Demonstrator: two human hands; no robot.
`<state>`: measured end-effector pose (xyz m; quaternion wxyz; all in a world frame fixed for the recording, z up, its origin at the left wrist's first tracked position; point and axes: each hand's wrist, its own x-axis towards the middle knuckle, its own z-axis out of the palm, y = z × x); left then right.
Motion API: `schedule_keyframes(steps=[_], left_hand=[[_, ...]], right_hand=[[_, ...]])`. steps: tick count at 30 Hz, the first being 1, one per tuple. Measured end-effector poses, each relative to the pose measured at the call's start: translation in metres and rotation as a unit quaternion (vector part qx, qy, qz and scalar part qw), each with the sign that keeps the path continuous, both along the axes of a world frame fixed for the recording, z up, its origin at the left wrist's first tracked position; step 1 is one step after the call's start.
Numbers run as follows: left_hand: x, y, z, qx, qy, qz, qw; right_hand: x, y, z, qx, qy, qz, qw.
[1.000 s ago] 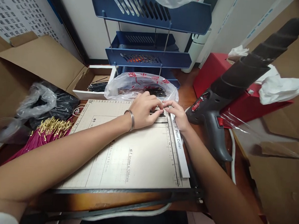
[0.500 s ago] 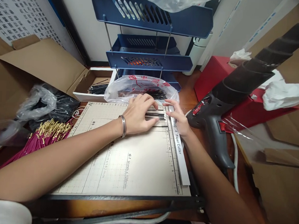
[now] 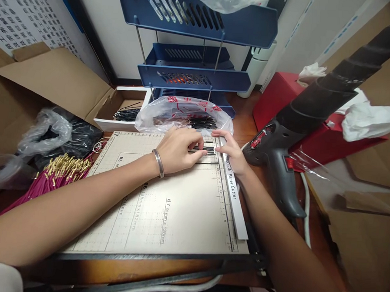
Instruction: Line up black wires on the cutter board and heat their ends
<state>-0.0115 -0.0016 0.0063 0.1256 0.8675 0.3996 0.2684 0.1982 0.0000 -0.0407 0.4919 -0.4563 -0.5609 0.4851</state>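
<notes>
Several thin black strips (image 3: 209,149) lie side by side near the top right of a cream paper cutter board (image 3: 192,207). My left hand (image 3: 179,151), with a silver bracelet at the wrist, is over their left part, thumb and index finger pinched on the strips. One separate strip (image 3: 210,163) lies just below the thumb. My right hand (image 3: 231,153) rests by the white rail (image 3: 234,196) at the board's right edge, its fingers apart and the fingertips close to the strips' right ends, with nothing visible in it.
Behind the board sit a plastic bag (image 3: 157,113) of black strips and an open white box (image 3: 114,123). Blue racks (image 3: 192,78) stand further back. Gold-tipped maroon cords (image 3: 63,169) lie left; a dark heat gun (image 3: 280,146) and red boxes (image 3: 272,97) are right.
The thumb and index finger of my left hand have closed together over the strips. My right hand has barely moved, and the view has shifted slightly.
</notes>
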Motion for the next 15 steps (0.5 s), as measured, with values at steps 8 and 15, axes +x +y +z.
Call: schedule_keyframes(steps=[8,15], left_hand=[[0.0018,0.0031,-0.0028,-0.012,0.061,0.003,0.998],[0.0029,0.0020,-0.0033,-0.027,0.060,-0.013,0.998]], right_hand=[[0.0040,0.0018,-0.0013,0.010,-0.024,0.023,0.999],[0.0066,0.0032,-0.0037,0.014,-0.029,0.032,0.999]])
